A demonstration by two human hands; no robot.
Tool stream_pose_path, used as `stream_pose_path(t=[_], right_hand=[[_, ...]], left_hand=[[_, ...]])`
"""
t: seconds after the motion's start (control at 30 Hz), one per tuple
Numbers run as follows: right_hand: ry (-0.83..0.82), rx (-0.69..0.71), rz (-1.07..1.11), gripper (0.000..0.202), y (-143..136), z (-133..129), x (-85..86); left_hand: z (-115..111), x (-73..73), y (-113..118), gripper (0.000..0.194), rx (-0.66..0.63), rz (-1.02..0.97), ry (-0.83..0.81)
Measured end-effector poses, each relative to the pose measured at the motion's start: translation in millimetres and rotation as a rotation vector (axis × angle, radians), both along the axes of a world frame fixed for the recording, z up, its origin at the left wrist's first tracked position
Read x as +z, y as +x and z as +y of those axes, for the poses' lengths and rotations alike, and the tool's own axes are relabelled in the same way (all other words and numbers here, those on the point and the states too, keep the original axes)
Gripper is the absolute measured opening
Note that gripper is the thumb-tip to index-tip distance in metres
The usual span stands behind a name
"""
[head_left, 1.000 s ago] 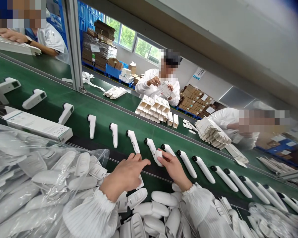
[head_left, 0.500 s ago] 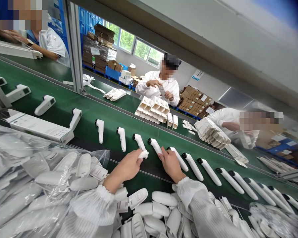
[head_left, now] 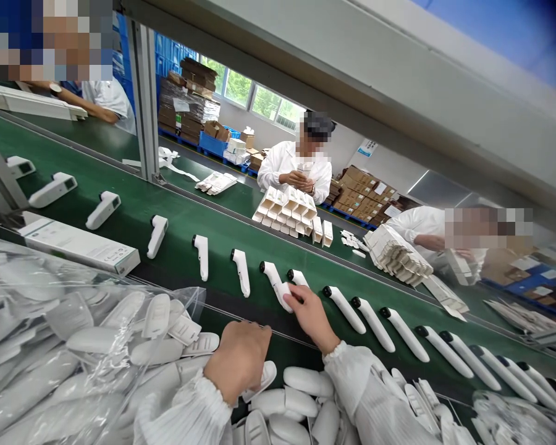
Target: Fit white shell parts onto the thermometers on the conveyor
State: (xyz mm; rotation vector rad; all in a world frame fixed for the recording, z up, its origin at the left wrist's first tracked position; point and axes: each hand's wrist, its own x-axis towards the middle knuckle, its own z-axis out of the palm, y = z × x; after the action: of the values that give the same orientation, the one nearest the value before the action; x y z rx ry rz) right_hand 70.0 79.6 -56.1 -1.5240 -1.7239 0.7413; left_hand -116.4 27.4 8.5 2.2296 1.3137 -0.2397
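My right hand [head_left: 312, 313] is closed at the handle end of a white infrared thermometer [head_left: 272, 276] with a black tip, thumb and fingertips on it. Another thermometer [head_left: 299, 277] lies partly behind that hand. My left hand [head_left: 241, 358] is low over the pile of loose white plastic covers [head_left: 302, 402], knuckles up. Its fingers point down and are mostly hidden, with one white cover [head_left: 265, 378] right beside them. I cannot tell whether it grips that cover.
A row of thermometers [head_left: 345, 309] lies along the green conveyor belt [head_left: 222, 222]. On the left are a clear bag of covers [head_left: 92, 340] and a long white box [head_left: 81, 244]. Co-workers sit across, near open white cartons [head_left: 285, 207]. A metal post [head_left: 143, 99] stands at left.
My left hand has drawn back from the belt, where it held a white piece, down to the covers. My right hand has shifted onto the neighbouring thermometer. The row has slid rightward.
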Motion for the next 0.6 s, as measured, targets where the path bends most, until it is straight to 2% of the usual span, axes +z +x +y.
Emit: stream_pose_path(t=[0.07, 0.13, 0.23, 0.3, 0.37, 0.43, 0.5, 0.53, 0.6], right_hand=[[0.070, 0.013, -0.358, 0.041, 3.7, 5.8, -7.8], [0.060, 0.003, -0.628, 0.048, 2.5, 9.7, -13.8], [0.013, -0.019, -0.852, 0.047, 1.1, 16.2, -17.4], [0.005, -0.014, -0.893, 0.046, 4.8, 19.8, -16.5], [0.007, -0.009, -0.861, 0.045, 10.6, 19.4, -13.2], [0.059, -0.041, -0.735, 0.042, 14.1, 13.6, -7.1], [0.099, -0.095, -0.469, 0.043, 11.6, 3.7, 2.4], [0.068, -0.097, -0.283, 0.046, 7.7, -1.7, 8.3], [-0.106, -0.002, 0.108, 0.050, -3.2, -11.0, 21.2]], left_hand=[[-1.1, -2.2, 0.7, 0.038, -0.064, 0.005, -0.009], [0.7, -7.4, 0.3, 0.021, -0.101, -0.012, 0.015], [8.0, -15.2, -2.6, 0.013, -0.090, -0.094, 0.084], [14.5, -17.3, -5.1, 0.010, -0.010, -0.202, 0.172], [20.5, -16.5, -7.7, 0.010, 0.100, -0.333, 0.245], [25.1, -15.0, -10.5, 0.011, 0.190, -0.478, 0.271], [28.8, -15.4, -13.0, 0.012, 0.235, -0.601, 0.272], [30.5, -16.6, -13.8, 0.013, 0.240, -0.648, 0.270], [33.7, -19.4, -14.1, 0.017, 0.213, -0.719, 0.262]])
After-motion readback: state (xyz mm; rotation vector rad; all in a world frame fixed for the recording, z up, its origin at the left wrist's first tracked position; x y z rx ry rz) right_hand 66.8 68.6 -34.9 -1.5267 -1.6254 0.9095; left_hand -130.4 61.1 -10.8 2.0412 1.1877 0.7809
